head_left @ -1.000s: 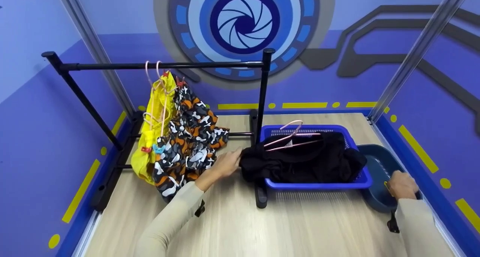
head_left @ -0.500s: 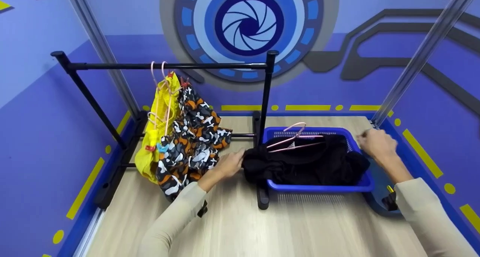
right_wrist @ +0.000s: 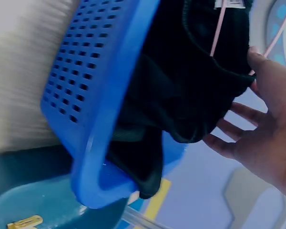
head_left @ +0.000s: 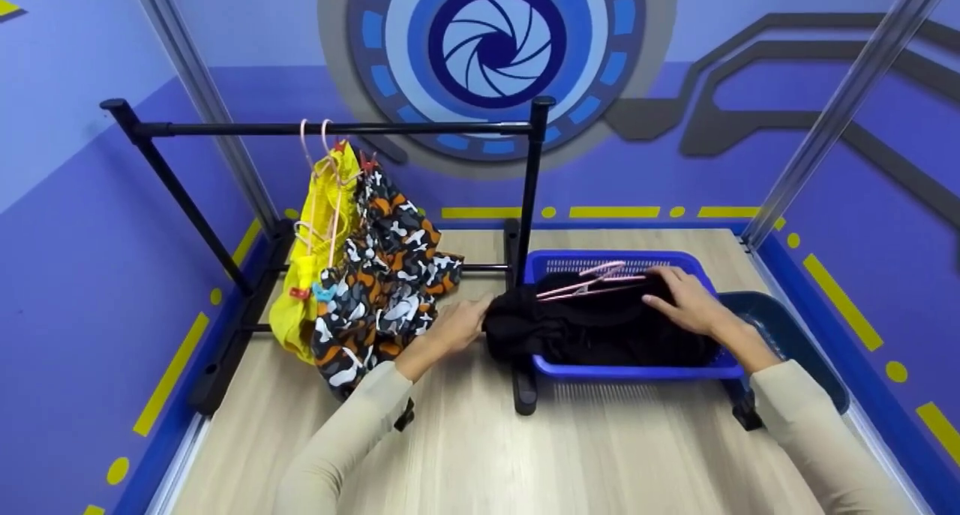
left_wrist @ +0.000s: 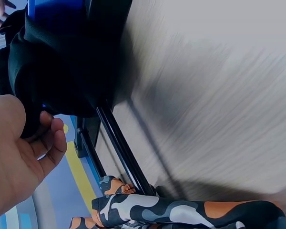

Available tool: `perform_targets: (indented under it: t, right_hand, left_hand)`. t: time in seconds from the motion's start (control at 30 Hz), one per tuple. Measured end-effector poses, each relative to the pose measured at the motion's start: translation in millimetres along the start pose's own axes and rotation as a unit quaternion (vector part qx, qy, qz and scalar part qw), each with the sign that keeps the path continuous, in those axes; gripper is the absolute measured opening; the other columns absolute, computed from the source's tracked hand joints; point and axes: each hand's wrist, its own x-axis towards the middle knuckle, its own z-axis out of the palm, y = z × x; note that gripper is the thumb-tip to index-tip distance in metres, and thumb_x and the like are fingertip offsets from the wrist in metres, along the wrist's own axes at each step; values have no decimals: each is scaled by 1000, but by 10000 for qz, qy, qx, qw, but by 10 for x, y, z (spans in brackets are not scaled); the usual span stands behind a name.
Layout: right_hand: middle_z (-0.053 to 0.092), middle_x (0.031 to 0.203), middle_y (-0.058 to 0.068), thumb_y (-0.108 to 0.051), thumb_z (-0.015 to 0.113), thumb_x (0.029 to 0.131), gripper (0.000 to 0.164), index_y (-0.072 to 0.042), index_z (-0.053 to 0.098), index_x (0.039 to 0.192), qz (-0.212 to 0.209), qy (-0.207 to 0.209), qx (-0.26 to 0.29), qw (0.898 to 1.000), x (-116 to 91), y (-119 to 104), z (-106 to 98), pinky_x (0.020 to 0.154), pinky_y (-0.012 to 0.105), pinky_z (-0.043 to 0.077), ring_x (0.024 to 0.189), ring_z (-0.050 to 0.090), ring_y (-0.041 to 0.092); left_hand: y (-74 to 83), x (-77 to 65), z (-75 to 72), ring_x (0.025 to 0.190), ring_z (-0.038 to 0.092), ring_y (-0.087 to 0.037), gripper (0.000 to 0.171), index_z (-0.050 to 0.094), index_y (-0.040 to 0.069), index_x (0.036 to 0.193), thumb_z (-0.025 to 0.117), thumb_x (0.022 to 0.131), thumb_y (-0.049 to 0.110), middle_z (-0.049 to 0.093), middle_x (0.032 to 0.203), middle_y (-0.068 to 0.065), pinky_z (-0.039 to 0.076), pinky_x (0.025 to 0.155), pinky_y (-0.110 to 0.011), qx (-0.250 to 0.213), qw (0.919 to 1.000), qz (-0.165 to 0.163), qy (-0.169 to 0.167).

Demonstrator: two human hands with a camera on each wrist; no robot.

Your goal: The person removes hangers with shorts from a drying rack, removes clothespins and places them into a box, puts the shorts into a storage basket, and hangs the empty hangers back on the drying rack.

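Observation:
A black garment [head_left: 600, 331] lies in a blue basket [head_left: 637, 372], with a pink hanger [head_left: 577, 289] in its opening. Its left end bunches out over the basket's side, where my left hand [head_left: 457, 327] holds it; in the left wrist view the fingers [left_wrist: 57, 143] are curled at the cloth. My right hand [head_left: 686, 301] is at the right end of the hanger. In the right wrist view its thumb and index finger pinch the garment's edge [right_wrist: 233, 78] beside the hanger, while the other fingers [right_wrist: 229, 129] lie loosely along the outside. A white label [right_wrist: 231, 4] shows inside the opening.
A black clothes rack [head_left: 345, 129] stands at left. Yellow clothing [head_left: 292, 327] and a camouflage-patterned garment [head_left: 390, 275] hang there on pink hangers with pegs. A teal basin [head_left: 787, 327] sits right of the basket, holding a yellow peg [right_wrist: 25, 222].
My right hand has come from the teal basin over to the garment's right edge. The hanger's hook has tipped lower. My left hand stays at the garment's left end.

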Motion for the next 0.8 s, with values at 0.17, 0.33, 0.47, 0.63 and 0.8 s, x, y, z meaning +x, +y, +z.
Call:
perform_targets:
  t: [0.17, 0.33, 0.47, 0.63, 0.8]
  right_hand:
    - [48, 142, 37, -20, 60, 103, 54, 7, 44, 147, 71, 183, -63, 9998, 42, 84, 137, 112, 74, 29, 134, 45, 55]
    - [54, 126, 37, -11, 58, 103, 43, 9, 52, 140, 178, 532, 39, 9984, 67, 104, 227, 103, 70, 40, 119, 53, 53]
    - [62, 118, 33, -12, 57, 101, 36, 6, 60, 132, 314, 1007, -109, 9944, 96, 70, 233, 93, 66, 45, 110, 59, 51]
    - [69, 98, 26, -10, 55, 97, 23, 2, 66, 113, 520, 1643, -297, 9846, 150, 20, 211, 81, 63, 49, 91, 65, 49]
    - [53, 67, 14, -9, 55, 93, 12, -2, 58, 85, 856, 2180, -162, 9720, 202, -32, 183, 64, 53, 45, 65, 54, 37]
  left_hand:
    - [-22, 8, 2, 64, 64, -30, 14, 55, 13, 103, 56, 102, 27, 68, 74, -11, 34, 50, -29, 159, 9992, 160, 320]
    - [-11, 20, -17, 59, 63, -29, 6, 54, 11, 102, 57, 100, 16, 66, 70, -10, 34, 47, -29, 514, 9976, 249, 390]
    - [30, 40, -42, 75, 70, -33, 12, 60, 7, 111, 57, 100, 12, 72, 87, -14, 55, 57, -39, 770, 9964, -26, 345]
    - [147, 116, -107, 117, 63, -36, 25, 63, 5, 120, 61, 96, 11, 66, 123, -16, 53, 97, -53, 737, 9942, -242, 743]
    - [301, 202, -108, 117, 62, -31, 32, 64, 6, 120, 63, 88, 4, 67, 122, -13, 51, 97, -48, 341, 9941, 9, 1029]
